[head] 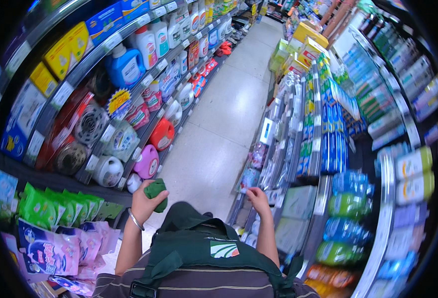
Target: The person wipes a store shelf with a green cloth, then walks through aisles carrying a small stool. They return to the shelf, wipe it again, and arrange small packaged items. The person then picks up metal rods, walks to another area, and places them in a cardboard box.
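Observation:
My left hand (144, 205) holds a bunched dark green cloth (155, 193), gripped between thumb and fingers, with a silver bangle on the wrist. My right hand (259, 201) reaches to the low shelf on the right. Its thumb and forefinger come together at the lower edge of a colourful patterned pack (250, 178); whether they grip it or only touch it is unclear. A dark green apron (189, 242) with a white, green and orange emblem covers my front. Near my left hand, a pink detergent jug (146, 161) and a white jug (108, 171) stand on the bottom shelf.
A tiled aisle floor (219, 108) runs ahead between two shelf rows. Green pouches (40, 206) and purple pouches (49, 247) hang at the near left. Blue boxes (332, 141) and bundled bottles (347, 227) fill the right shelves. Yellow cartons (312, 50) are stacked farther along.

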Available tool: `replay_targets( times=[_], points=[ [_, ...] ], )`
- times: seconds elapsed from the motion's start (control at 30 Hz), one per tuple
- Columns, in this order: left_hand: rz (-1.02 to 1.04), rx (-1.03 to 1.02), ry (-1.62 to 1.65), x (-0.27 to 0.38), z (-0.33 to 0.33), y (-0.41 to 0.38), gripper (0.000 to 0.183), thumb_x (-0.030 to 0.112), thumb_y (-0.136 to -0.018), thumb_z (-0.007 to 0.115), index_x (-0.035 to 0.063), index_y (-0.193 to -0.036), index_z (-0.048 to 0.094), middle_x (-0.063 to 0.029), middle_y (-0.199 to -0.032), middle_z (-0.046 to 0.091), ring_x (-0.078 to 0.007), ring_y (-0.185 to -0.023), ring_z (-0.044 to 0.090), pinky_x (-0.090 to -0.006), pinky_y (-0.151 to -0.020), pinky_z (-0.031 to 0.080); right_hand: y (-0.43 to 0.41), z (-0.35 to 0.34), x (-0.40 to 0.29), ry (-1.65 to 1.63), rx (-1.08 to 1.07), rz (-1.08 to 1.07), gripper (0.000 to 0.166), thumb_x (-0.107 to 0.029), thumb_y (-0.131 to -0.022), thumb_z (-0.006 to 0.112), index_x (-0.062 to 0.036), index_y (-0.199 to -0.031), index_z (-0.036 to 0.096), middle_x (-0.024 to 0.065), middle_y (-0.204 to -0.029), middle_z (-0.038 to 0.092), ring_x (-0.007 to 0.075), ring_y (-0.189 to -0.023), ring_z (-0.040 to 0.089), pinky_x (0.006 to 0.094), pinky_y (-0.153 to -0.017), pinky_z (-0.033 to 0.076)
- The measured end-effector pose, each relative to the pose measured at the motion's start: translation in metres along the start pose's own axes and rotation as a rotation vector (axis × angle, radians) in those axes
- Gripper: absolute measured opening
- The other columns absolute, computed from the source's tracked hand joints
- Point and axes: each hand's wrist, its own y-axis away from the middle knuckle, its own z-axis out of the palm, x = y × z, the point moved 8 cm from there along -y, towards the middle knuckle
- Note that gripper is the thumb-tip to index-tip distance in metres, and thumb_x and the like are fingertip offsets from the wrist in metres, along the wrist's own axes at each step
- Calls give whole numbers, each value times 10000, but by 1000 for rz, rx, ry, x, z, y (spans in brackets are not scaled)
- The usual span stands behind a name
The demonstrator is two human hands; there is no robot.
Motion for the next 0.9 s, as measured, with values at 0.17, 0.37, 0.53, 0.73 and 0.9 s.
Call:
replay_targets(
  times=[0.17, 0.37, 0.53, 0.73, 0.9],
  points=[
    [-78, 166, -198, -15, 40, -96, 438, 307, -716, 799, 8, -984, 623, -126, -832, 676, -198, -754, 658, -320, -691, 513, -160, -10, -100, -34, -169, -60, 329, -261, -875, 649, 5, -1067, 618, 67, -860, 651, 128, -738, 601, 269, -667, 489],
    [-69, 192, -71, 6, 96, -324, 383, 269, -728, 800, 10, -951, 625, -99, -817, 668, -168, -742, 629, -307, -702, 502, -350, -22, -129, 238, -145, -113, 395, -341, -838, 668, -34, -1085, 637, 145, -875, 678, 227, -800, 652, 323, -729, 511],
    [89, 163, -19, 122, 164, -556, 376, 229, -744, 787, 7, -990, 609, -100, -862, 668, -171, -758, 632, -303, -691, 507, -468, -75, -158, 358, -224, -3, 456, -395, -831, 634, -45, -1122, 624, 184, -969, 676, 333, -909, 650, 393, -809, 509],
    [340, -270, 30, 292, 354, -747, 386, 225, -727, 800, 15, -992, 612, -99, -865, 659, -181, -779, 634, -317, -716, 507, -605, -188, -106, 48, 246, 242, 347, -304, -837, 680, -21, -1036, 645, 87, -855, 665, 163, -733, 629, 303, -664, 509],
    [370, -411, -58, 343, 491, -851, 401, 227, -710, 817, 6, -972, 610, -122, -848, 660, -182, -774, 644, -305, -692, 516, -777, -236, -101, -288, 225, 278, 298, -272, -857, 667, -25, -1022, 635, 41, -786, 640, 113, -640, 600, 260, -579, 485]
  ],
)
